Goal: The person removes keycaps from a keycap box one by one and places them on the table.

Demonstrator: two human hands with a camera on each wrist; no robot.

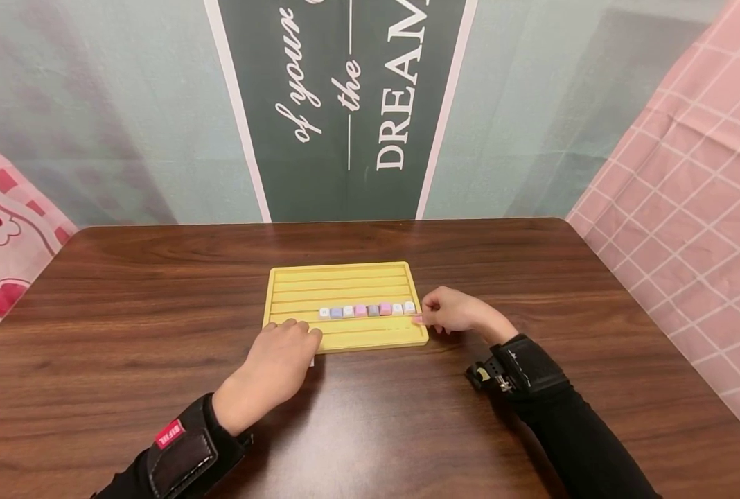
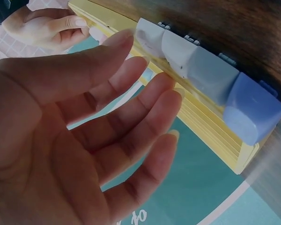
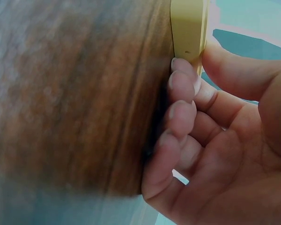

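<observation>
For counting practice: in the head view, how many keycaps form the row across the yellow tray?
8, left to right: white keycap, bluish one, second white, first pink, gray one, second pink, third white, fourth white. The left hand may hide others outside the row.

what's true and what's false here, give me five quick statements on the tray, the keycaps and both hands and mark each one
1. The yellow tray lies on a brown table. True.
2. Every keycap in the tray's row is white. False: the row also has pink ones.
3. The right hand is at the tray's right edge. True.
4. The left hand is at the tray's far right corner. False: it is at the near left corner.
5. The left wrist view shows a blue keycap. True.
</observation>
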